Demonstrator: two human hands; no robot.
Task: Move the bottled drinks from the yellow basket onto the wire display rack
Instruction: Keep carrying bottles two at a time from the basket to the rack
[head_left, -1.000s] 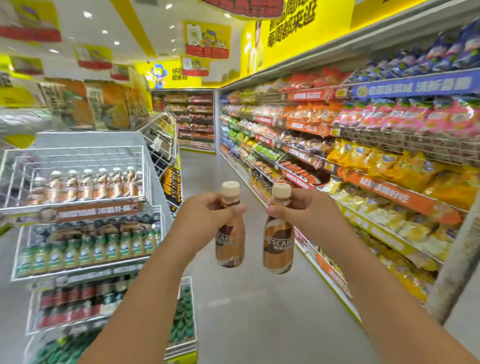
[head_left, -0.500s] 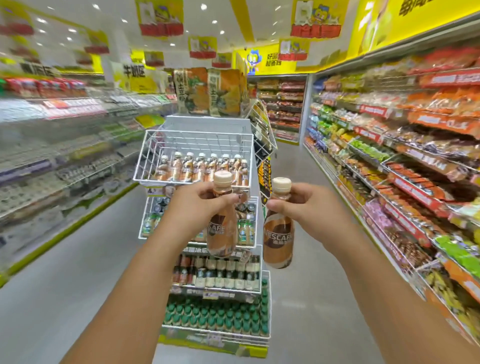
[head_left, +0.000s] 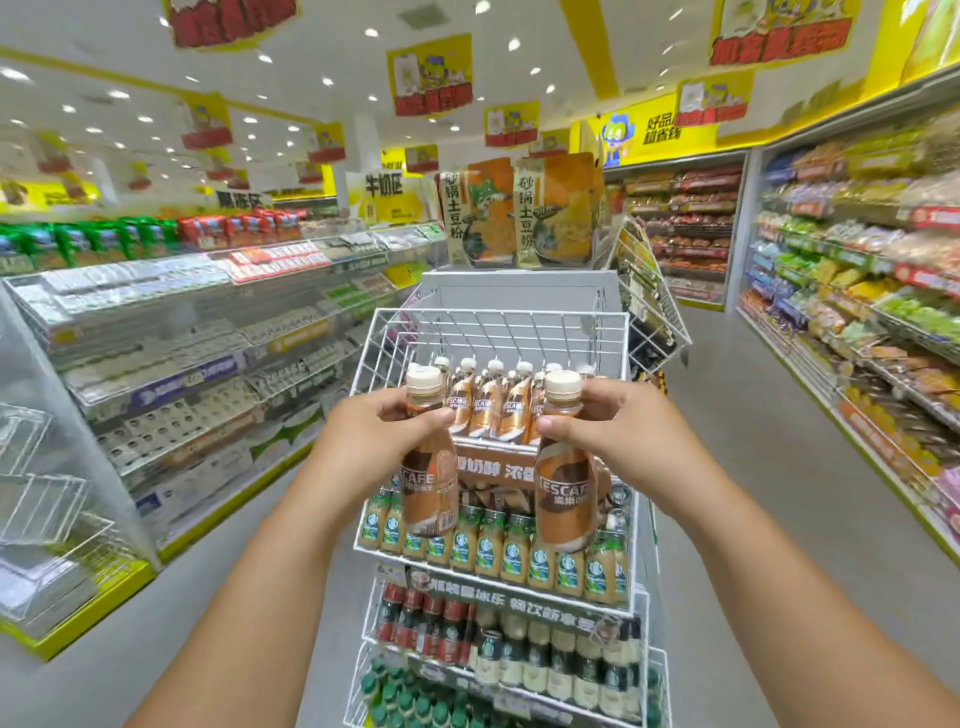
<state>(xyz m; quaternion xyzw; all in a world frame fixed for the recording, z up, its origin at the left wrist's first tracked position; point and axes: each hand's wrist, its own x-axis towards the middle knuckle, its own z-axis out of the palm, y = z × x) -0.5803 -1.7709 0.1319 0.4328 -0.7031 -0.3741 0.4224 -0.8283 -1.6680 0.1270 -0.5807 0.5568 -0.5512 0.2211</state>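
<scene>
Right now we carry two bottled coffee drinks, one per hand, both upright and level with the top tier of the wire display rack (head_left: 493, 325). Our left hand (head_left: 382, 441) has its fingers and thumb curled round the neck of the left bottle (head_left: 428, 467), just under the cream cap; our right hand (head_left: 618, 431) grips the right bottle (head_left: 563, 478) the same way. Holding them high by the neck leaves the bodies hanging free, which we judge makes it easy to lower each one over the wire rim and stand it on its base.

Both bottles are in front of the rack, not yet inside it. Behind them, the top tier already holds a row of the same coffee bottles (head_left: 491, 400) along its front edge, with bare wire behind, so we reckon these two belong up there. The yellow basket is out of view.

Below that tier sit green-labelled bottles (head_left: 498, 551), then a darker row (head_left: 447, 629), then green caps (head_left: 415, 701) at the bottom. Above the rack stand two large orange snack packs (head_left: 524, 208). Stocked store shelves (head_left: 857, 291) run along the aisles on either side.
</scene>
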